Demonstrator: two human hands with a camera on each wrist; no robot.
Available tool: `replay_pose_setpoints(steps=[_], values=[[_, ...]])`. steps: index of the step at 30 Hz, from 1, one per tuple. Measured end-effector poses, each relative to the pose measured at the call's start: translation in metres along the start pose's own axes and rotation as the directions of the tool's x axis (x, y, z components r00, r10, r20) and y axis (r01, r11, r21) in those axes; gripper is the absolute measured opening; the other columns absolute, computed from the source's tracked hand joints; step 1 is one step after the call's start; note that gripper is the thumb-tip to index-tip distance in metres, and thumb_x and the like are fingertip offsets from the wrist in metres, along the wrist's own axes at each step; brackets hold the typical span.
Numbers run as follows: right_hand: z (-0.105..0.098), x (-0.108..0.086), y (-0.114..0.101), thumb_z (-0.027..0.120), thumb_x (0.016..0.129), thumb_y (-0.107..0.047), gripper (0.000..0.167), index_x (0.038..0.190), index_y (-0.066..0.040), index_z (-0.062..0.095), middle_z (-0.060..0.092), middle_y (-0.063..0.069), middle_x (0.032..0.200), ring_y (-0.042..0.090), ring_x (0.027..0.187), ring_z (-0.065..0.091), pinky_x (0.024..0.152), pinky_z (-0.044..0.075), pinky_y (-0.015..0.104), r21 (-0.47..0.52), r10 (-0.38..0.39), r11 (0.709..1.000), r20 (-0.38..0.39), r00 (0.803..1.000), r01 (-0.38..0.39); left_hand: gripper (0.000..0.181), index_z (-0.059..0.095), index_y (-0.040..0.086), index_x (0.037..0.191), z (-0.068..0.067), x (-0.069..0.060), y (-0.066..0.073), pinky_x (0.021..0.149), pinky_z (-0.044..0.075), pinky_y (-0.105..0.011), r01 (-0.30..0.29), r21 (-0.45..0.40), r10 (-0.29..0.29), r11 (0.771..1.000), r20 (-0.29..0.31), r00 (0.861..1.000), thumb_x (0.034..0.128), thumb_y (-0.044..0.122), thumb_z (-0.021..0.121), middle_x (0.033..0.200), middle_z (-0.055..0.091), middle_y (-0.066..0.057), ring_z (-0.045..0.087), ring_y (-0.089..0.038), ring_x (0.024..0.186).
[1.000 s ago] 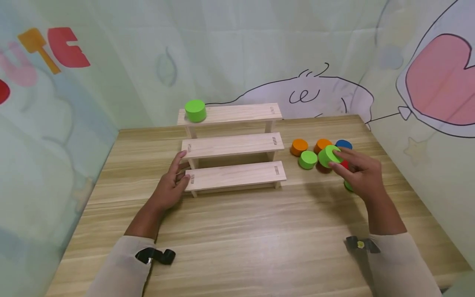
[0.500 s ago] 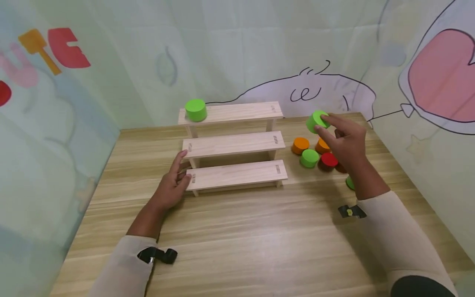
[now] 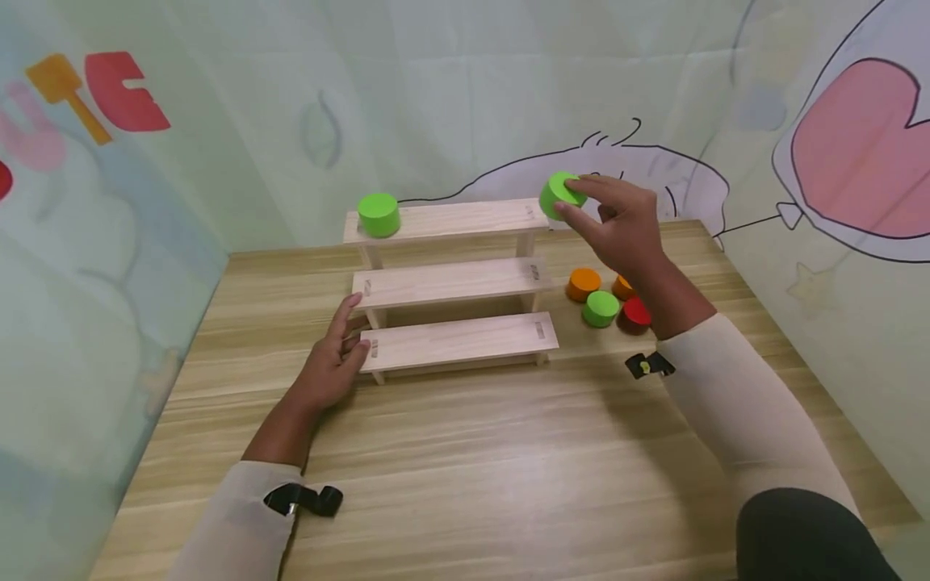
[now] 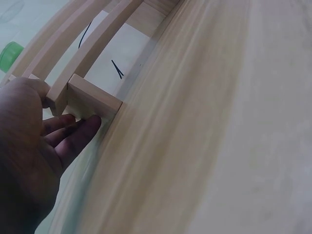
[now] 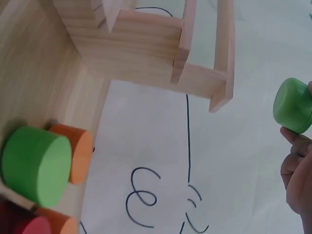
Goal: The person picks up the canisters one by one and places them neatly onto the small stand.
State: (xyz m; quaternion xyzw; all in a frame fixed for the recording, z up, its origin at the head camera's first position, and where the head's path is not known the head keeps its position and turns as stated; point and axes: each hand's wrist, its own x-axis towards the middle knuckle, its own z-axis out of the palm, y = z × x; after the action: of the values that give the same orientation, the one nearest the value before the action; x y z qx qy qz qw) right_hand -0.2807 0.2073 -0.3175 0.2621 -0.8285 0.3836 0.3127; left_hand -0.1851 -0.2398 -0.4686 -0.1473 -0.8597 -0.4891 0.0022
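held block green; table streaked

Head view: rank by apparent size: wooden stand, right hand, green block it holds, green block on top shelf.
1. Wooden stand
2. Right hand
3. Held green block and top-shelf green block: too alike to rank; the held one is partly hidden.

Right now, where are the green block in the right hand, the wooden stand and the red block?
Held green block (image 3: 559, 190): head view, on its top face.
Wooden stand (image 3: 446, 282): head view, on the middle tier's upper surface.
Red block (image 3: 635, 313): head view, on its top face.
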Motion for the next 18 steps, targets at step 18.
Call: replay_pose_setpoints(steps=[18], values=[[0.036,0.072,-0.034,0.084,0.098,-0.022,0.034,0.127,-0.003,0.081,0.082,0.013,0.126,0.017,0.088,0.064,0.061,0.037,0.017,0.107,-0.043,0.993,0.043,0.998,0.038,0.077,0.01,0.034,0.176,0.002,0.0,0.001,0.112,0.051,-0.069,0.001,-0.013,-0.001,1.0,0.0,1.0,0.1132,0.012,0.048,0.167,0.043,-0.036,0.057,-0.055,0.143]])
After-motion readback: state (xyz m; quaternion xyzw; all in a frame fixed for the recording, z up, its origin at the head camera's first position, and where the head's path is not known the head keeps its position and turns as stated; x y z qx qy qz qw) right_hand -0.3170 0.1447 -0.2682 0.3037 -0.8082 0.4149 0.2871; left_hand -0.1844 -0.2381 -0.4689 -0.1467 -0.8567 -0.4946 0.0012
